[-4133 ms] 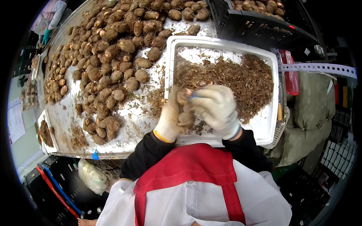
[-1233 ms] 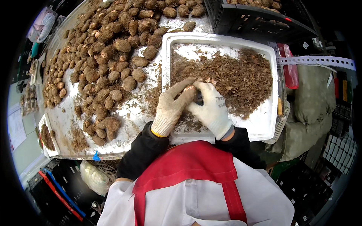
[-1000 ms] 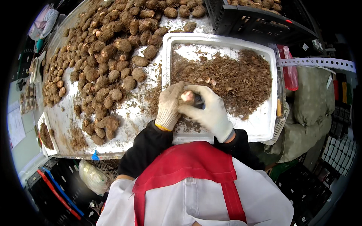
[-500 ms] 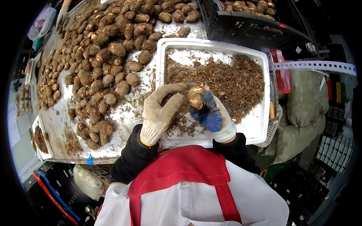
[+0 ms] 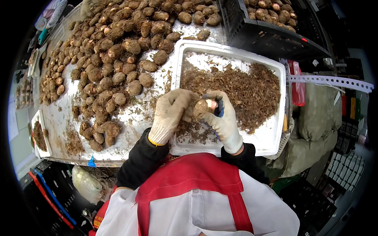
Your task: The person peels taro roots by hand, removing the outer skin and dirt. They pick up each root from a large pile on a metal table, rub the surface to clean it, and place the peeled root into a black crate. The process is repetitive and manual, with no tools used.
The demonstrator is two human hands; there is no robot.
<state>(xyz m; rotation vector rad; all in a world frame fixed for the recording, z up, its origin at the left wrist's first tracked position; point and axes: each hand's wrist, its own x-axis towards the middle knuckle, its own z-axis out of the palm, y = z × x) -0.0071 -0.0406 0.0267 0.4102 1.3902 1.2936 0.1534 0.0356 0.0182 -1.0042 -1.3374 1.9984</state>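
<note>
My right hand (image 5: 226,122), in a white glove with a blue-coated palm, grips a brown taro root (image 5: 201,109) between thumb and fingers. A pale pinkish end of the taro shows near the fingertips. On the taro's left side, my left hand (image 5: 171,112) wears a beige knit glove; its fingers are bent in against the root, and their tips are partly hidden and a little blurred. Both hands are above the near left part of a white foam tray (image 5: 180,63). Loose brown peelings and fibres (image 5: 236,90) lie in that tray.
A large heap of hairy taro roots (image 5: 118,51) covers the table to the left, with smaller ones (image 5: 53,80) at its far left. A black crate (image 5: 271,37) of taro stands at the back right. Large sacks (image 5: 315,114) and a perforated white strip (image 5: 330,80) are on the right.
The taro has turned in my right hand, whose glove back now faces up instead of the blue palm. My left fingers have closed in from a wide curve toward the root.
</note>
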